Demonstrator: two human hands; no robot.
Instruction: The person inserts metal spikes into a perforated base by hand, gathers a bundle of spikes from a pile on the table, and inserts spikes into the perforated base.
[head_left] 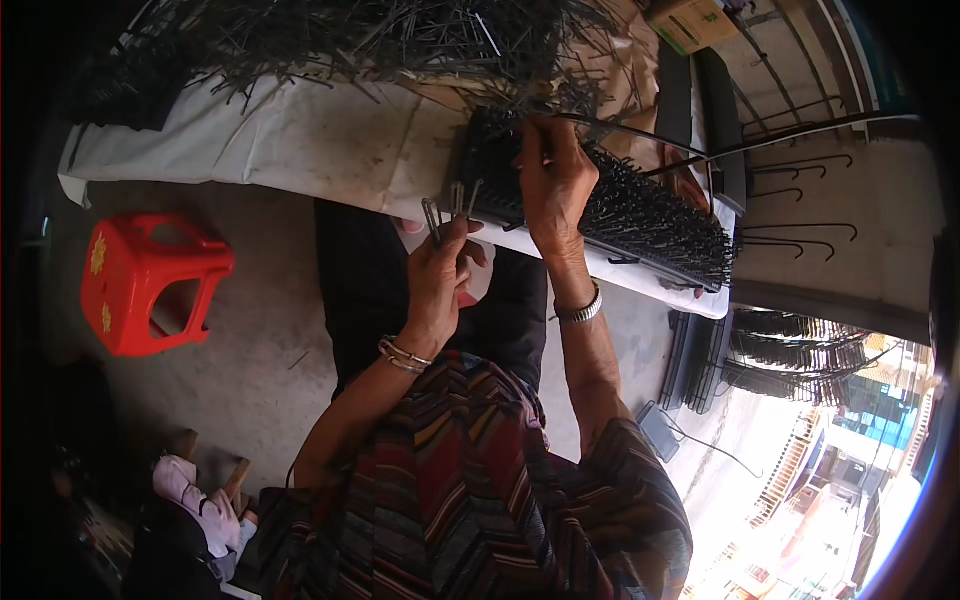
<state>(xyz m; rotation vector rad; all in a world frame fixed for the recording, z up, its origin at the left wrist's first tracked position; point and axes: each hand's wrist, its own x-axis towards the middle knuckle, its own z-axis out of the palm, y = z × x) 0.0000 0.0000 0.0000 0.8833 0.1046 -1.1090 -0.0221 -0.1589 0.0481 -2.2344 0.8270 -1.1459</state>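
My left hand [436, 285] is raised just off the table's front edge. Its thumb and fingers pinch a few thin metal pieces, which look like narrow bent-wire loops [432, 217] and point upward. To its right, my right hand [560, 195] reaches over the left part of a long dark rack [655, 220] packed with rows of short black upright pins. The fingers of that hand are pinched together, pointing down at the pins. Whatever sits between them is hidden.
A heap of thin dark metal pieces [400, 40] covers the back of the white-covered table [330, 130]. A cardboard box [692, 22] stands at the back right. Wire hooks [800, 240] extend on the right. On the floor at left is a red plastic stool [125, 290].
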